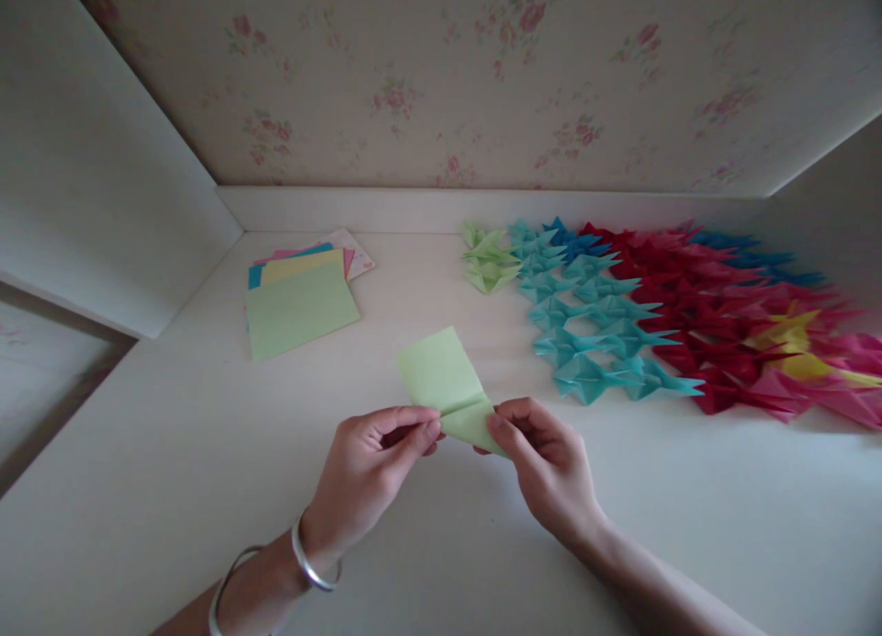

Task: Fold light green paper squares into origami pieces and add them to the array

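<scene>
A light green sheet of origami paper (445, 369), partly folded with a crease across it, is held above the white table in front of me. My left hand (376, 461) pinches its left edge near the crease between thumb and fingers. On the lower right part of the paper, my right hand (548, 461) presses with the thumb on top and fingers beneath. The fingertips under the paper are partly hidden. Two silver bangles (310, 558) circle my left wrist and forearm.
A stack of coloured paper sheets (303, 310), light green on top, lies at the back left. Rows of folded paper cranes fill the back right: green (489, 259), turquoise (582, 333), red (689, 314), pink, yellow and blue. Behind stands a floral wall (413, 94); a white panel (103, 158) rises at left.
</scene>
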Motion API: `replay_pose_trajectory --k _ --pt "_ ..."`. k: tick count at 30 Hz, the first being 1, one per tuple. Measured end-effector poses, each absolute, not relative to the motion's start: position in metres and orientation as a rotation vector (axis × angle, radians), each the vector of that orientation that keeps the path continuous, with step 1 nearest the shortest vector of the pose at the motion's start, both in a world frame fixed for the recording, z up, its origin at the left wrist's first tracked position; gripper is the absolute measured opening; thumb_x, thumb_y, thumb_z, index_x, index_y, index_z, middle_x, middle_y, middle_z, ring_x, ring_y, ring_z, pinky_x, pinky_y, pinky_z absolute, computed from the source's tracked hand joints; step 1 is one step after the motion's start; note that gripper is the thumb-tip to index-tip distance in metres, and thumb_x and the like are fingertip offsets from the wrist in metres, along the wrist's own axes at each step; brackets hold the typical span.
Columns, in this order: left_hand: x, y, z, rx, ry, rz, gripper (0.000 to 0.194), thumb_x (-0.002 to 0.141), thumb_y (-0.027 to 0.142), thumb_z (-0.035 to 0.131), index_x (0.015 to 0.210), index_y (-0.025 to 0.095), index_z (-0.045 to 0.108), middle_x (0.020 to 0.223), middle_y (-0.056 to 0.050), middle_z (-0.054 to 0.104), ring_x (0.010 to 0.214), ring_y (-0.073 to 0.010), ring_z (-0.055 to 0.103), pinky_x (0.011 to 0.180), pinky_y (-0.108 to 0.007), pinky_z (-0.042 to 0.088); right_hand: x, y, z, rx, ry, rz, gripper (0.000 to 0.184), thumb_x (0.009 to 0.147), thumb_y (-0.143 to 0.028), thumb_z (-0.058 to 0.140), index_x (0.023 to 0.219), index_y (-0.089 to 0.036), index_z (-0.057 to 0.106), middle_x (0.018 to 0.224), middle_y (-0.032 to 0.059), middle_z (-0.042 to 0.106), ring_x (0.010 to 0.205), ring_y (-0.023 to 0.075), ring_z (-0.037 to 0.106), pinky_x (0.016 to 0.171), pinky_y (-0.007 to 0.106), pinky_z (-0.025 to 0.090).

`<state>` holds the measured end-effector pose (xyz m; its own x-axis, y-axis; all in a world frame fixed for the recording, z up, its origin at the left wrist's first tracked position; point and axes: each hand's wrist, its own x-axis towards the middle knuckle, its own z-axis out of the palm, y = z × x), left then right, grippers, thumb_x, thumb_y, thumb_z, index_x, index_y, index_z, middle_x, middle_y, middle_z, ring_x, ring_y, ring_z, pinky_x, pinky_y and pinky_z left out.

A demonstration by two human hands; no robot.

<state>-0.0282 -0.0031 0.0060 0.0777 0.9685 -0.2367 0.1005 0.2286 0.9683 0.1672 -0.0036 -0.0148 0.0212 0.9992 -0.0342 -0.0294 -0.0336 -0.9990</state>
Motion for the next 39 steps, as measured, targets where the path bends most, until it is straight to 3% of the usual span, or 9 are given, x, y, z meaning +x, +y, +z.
replay_pose_trajectory --k 9,12,15,19,22,25,27,39 --pt "-0.0252 -0.0038 -0.0016 1.001 1.222 0.962 0.019 0.082 0.031 0.076 0.096 0.018 0.075 0.084 -0.002 0.077 0.075 -0.0152 0.072 0.071 -0.023 0.061 0.1666 -0.0036 -0.0174 -1.241 -1.036 1.303 0.020 0.083 -0.035 0.072 0.075 -0.021 0.061 0.060 -0.0010 0.068 0.054 0.0150 0.064 0.052 0.024 0.052" --pt "-0.0247 -0.0024 0.0014 0.972 1.205 0.970 0.043 0.083 0.029 0.076 0.123 0.019 0.063 0.078 0.000 0.075 0.072 -0.0141 0.071 0.069 -0.022 0.059 0.1660 -0.0044 -0.0179 -1.200 -0.990 1.359 0.018 0.084 -0.034 0.072 0.090 -0.023 0.059 0.062 -0.0026 0.070 0.055 0.0137 0.063 0.053 0.022 0.050" --pt "-0.0242 -0.0014 0.0055 0.972 1.221 0.953 0.075 0.085 0.030 0.074 0.148 0.022 0.034 0.081 0.000 0.076 0.074 -0.0139 0.071 0.071 -0.023 0.058 0.1663 -0.0052 -0.0191 -1.213 -1.028 1.364 0.019 0.086 -0.035 0.070 0.100 -0.023 0.063 0.068 -0.0005 0.074 0.060 0.0138 0.065 0.054 0.021 0.049" --pt "-0.0231 -0.0013 0.0065 0.926 1.246 0.956 0.094 0.084 0.030 0.075 0.155 0.021 0.014 0.085 -0.002 0.077 0.077 -0.0153 0.072 0.073 -0.025 0.058 0.1669 -0.0050 -0.0202 -1.240 -1.065 1.350 0.020 0.087 -0.036 0.069 0.103 -0.024 0.069 0.079 0.0022 0.078 0.069 0.0156 0.069 0.061 0.022 0.052" --pt "-0.0226 -0.0009 0.0048 0.887 1.231 0.949 0.082 0.083 0.029 0.076 0.150 0.017 0.031 0.084 -0.003 0.077 0.077 -0.0155 0.071 0.071 -0.024 0.057 0.1670 -0.0038 -0.0196 -1.263 -1.094 1.333 0.016 0.088 -0.036 0.068 0.096 -0.023 0.073 0.083 0.0035 0.079 0.075 0.0171 0.071 0.064 0.022 0.054" --pt "-0.0230 -0.0002 0.0033 0.923 1.179 0.890 0.039 0.084 0.030 0.074 0.119 0.013 0.064 0.088 -0.006 0.077 0.082 -0.0165 0.071 0.072 -0.023 0.057 0.1673 -0.0031 -0.0192 -1.306 -1.121 1.279 0.014 0.086 -0.036 0.070 0.089 -0.023 0.076 0.083 0.0037 0.079 0.073 0.0174 0.071 0.063 0.022 0.054" --pt "-0.0239 0.0002 0.0022 0.962 1.183 0.871 0.022 0.086 0.031 0.071 0.100 0.013 0.071 0.090 -0.007 0.077 0.083 -0.0166 0.071 0.074 -0.023 0.057 0.1677 -0.0029 -0.0194 -1.332 -1.130 1.249 0.015 0.085 -0.037 0.071 0.086 -0.023 0.076 0.080 0.0034 0.078 0.071 0.0174 0.070 0.061 0.022 0.053" --pt "-0.0253 -0.0013 -0.0003 1.189 1.313 0.739 0.028 0.086 0.042 0.069 0.081 0.015 0.077 0.078 -0.007 0.079 0.073 -0.0201 0.075 0.067 -0.024 0.058 0.1673 0.0004 -0.0179 -1.393 -1.207 1.236 0.023 0.085 -0.041 0.069 0.080 -0.019 0.075 0.071 0.0032 0.072 0.064 0.0162 0.064 0.055 0.022 0.047"
